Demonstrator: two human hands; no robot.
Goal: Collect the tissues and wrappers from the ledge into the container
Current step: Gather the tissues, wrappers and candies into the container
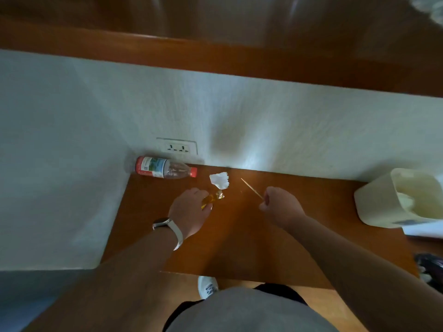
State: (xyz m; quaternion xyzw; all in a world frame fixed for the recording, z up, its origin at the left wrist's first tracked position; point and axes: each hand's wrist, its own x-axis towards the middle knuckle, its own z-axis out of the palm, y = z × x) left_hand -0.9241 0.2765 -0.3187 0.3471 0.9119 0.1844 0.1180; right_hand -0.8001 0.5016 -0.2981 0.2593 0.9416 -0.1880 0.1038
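- Tissue, white and crumpled, lies on the ledge at frame centre, just above our left hand.
- Left fingers pinch a golden wrapper.
- Our right hand curls round a thin stick.
- Container stands at the right edge; a bottle lies against the wall.

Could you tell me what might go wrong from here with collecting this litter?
The gold wrapper, pinched by the left hand, may drop on the way to the container far right. With the right hand pinching a thin stick, the white tissue on the ledge could be left behind.
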